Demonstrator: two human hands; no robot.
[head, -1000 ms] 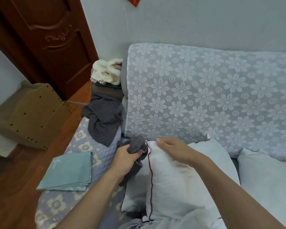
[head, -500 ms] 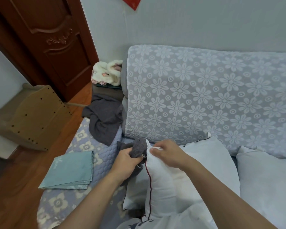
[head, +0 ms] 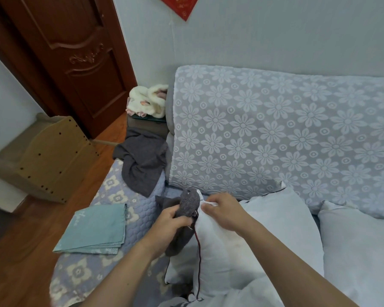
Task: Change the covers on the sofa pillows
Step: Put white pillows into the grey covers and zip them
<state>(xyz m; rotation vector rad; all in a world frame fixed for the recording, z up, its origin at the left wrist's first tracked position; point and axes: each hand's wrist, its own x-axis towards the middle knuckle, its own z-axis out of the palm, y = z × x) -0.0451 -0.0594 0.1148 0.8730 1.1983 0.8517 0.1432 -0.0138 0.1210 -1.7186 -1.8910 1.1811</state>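
In front of the floral grey sofa backrest [head: 275, 134], the white pillow with dark red piping [head: 217, 247] stands more on edge than a second ago. The left hand [head: 169, 222] grips the bunched dark grey knitted cover [head: 187, 206] at its top corner, now raised higher. The right hand [head: 223, 210] pinches a small white tab there. Folded teal covers [head: 95, 229] lie left of the pillow.

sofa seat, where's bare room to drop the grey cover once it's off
Free: the quilted seat between the folded teal covers and the dark grey cloth; also the front corner below the teal covers. Crowded: right of the hands, white pillows fill the seat.
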